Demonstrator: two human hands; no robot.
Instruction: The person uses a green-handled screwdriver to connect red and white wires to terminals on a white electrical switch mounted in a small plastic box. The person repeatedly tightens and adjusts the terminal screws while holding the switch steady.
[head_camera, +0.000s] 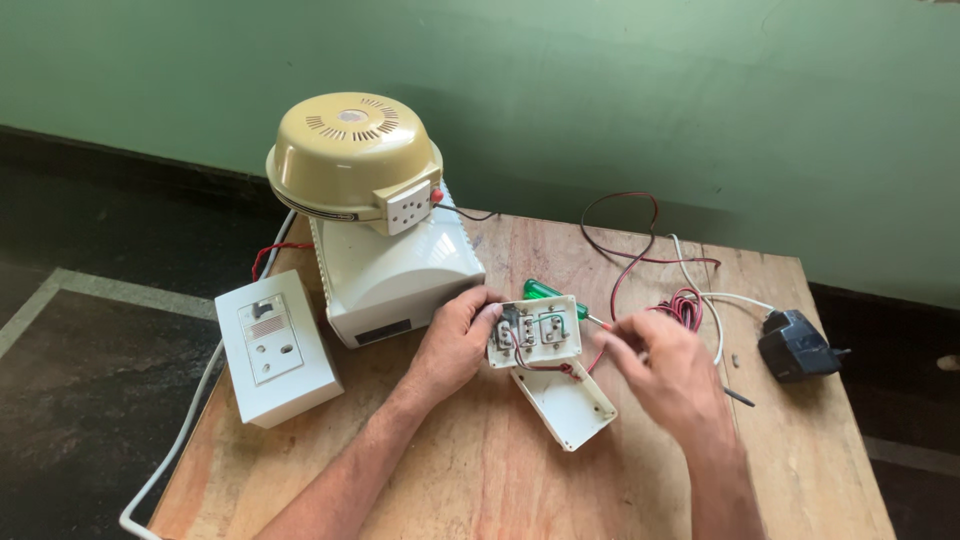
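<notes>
My left hand (455, 340) grips the left edge of a small white switch plate (537, 331), turned so its wired back faces up. Red and green wires run across the plate's terminals. My right hand (665, 372) is at the plate's right side, fingers pinched near the thin shaft of a green-handled screwdriver (545, 292) that lies behind the plate. The plate's open white back box (566, 403) lies on the wooden table (480, 470) just below it.
A white box-shaped appliance (395, 275) carries a beige dome-shaped unit (352, 152) with a socket. A white switch-and-socket box (276, 347) sits at the left, a black adapter (795, 346) at the right, and loose red, black and white wires (650, 260) behind.
</notes>
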